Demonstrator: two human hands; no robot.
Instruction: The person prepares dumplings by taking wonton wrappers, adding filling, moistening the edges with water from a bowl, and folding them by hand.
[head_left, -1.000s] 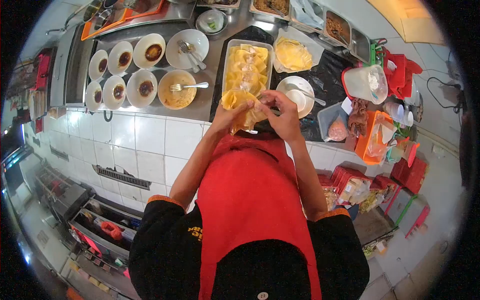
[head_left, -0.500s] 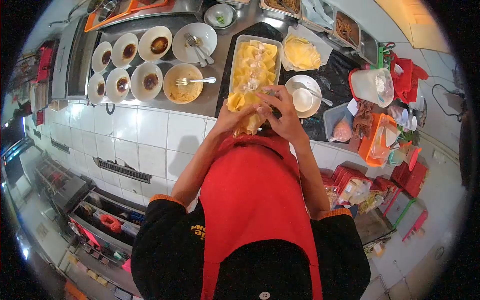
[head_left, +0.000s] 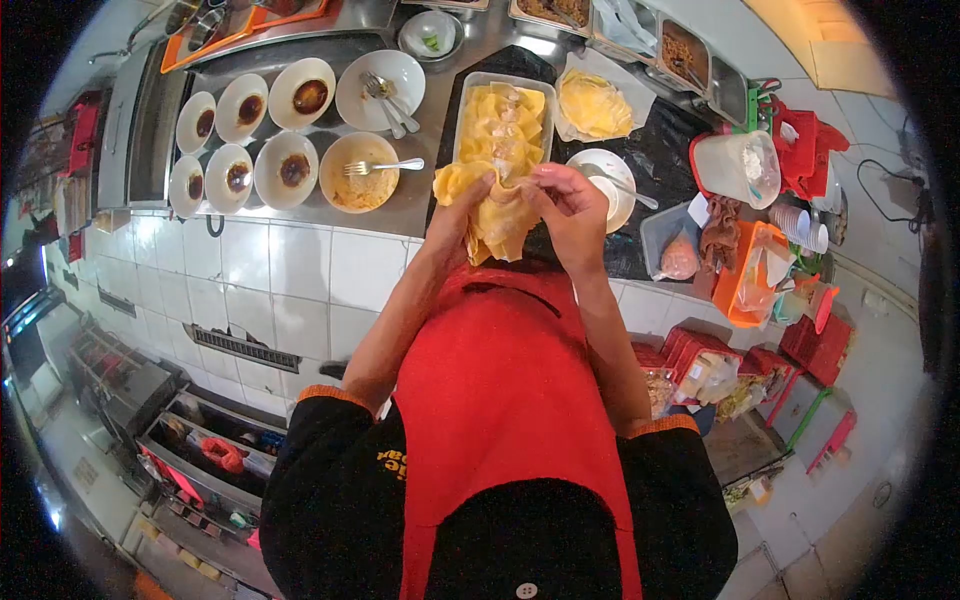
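A yellow dumpling wrapper [head_left: 460, 181] is held up over the near end of the tray. On its left side my left hand [head_left: 454, 226] is closed, thumb pressed against the sheet. Across from it, my right hand [head_left: 573, 214] pinches the wrapper's right edge between thumb and fingertips. Behind and below them is a long tray [head_left: 549, 112], lined with overlapping filled dumplings [head_left: 507, 116] in ruffled yellow skins. More dumplings [head_left: 500, 235] show between my wrists, close to the red apron [head_left: 500, 370]. The filling inside the held wrapper is partly hidden by my fingers.
Flat yellow wrappers [head_left: 595, 104] lie on paper beside the tray. To the right sits a white bowl [head_left: 622, 217] with a small cup and utensil. A bowl of filling [head_left: 352, 196] holding a fork [head_left: 395, 165] stands left, beyond it several bowls of dark sauce [head_left: 311, 96].
Both hands have spread the wrapper's edges and turned it up more toward me. My right fingers have gone from spread above it to pinching its edge. The view has shifted slightly.
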